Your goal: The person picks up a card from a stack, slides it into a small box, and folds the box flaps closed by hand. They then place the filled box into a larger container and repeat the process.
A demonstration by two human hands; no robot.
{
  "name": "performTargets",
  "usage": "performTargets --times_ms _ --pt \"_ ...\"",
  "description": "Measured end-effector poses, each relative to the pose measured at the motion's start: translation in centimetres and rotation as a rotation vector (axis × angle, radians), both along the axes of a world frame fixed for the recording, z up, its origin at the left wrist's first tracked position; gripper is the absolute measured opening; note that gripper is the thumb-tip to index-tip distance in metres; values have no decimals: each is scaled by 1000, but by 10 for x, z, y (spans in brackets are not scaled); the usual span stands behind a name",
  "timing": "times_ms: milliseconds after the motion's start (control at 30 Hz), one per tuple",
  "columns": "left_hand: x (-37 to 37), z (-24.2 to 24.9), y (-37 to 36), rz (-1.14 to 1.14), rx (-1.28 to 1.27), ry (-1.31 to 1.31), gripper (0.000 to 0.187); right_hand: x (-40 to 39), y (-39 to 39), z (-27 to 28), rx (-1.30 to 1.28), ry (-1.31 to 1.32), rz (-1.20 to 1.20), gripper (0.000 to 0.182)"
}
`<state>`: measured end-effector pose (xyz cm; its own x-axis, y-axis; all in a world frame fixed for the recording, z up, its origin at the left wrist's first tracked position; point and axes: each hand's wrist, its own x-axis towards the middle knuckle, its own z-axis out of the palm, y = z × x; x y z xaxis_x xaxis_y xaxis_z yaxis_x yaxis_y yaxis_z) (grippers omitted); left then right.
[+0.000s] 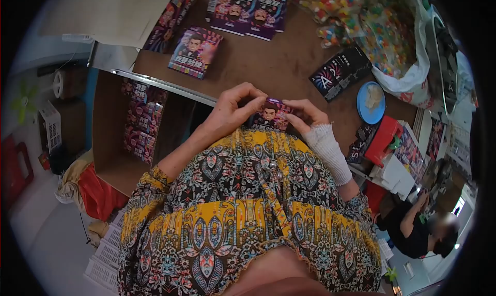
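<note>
Close to my body, at the table's front edge, a small purple printed box (274,112) with a cartoon face is held between my two hands. My left hand (235,107) pinches its left upper corner, thumb against the fingers. On the other side, my right hand (307,115), in a white wrist cover (328,148), grips the right edge between thumb and fingers. The box's lower part is hidden by my patterned top. Ahead and left of my hands stands a similar printed box (196,53). To the right lies a dark printed packet (340,72).
Flat purple printed boxes (248,11) lie at the back. At right are a white bag (408,84) of small colourful packets, a blue dish (371,103) and a red box (383,141). A carton (111,156) of printed boxes sits below left. Another person (413,226) is at lower right.
</note>
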<state>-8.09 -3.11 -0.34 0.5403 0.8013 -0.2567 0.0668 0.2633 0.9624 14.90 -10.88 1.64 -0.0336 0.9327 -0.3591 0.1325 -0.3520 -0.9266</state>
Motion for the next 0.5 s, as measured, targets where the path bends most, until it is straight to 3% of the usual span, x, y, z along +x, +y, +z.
performTargets --times_ms 100,200,333,400,467,500 --pt "-6 1 3 -36 -23 -48 15 2 11 3 -61 105 -1 21" --pt "-13 33 15 203 654 289 27 -13 39 5 -30 111 -35 19" --pt "-39 69 30 163 931 381 34 -63 103 12 128 237 -105 21" --pt "-44 74 38 71 1060 790 43 -74 130 -2 181 249 -89 24" --pt "-60 39 57 83 1062 909 55 -73 146 -16 203 156 -106 30" --pt "-69 29 66 114 1077 938 58 -65 149 -16 347 -186 -205 36"
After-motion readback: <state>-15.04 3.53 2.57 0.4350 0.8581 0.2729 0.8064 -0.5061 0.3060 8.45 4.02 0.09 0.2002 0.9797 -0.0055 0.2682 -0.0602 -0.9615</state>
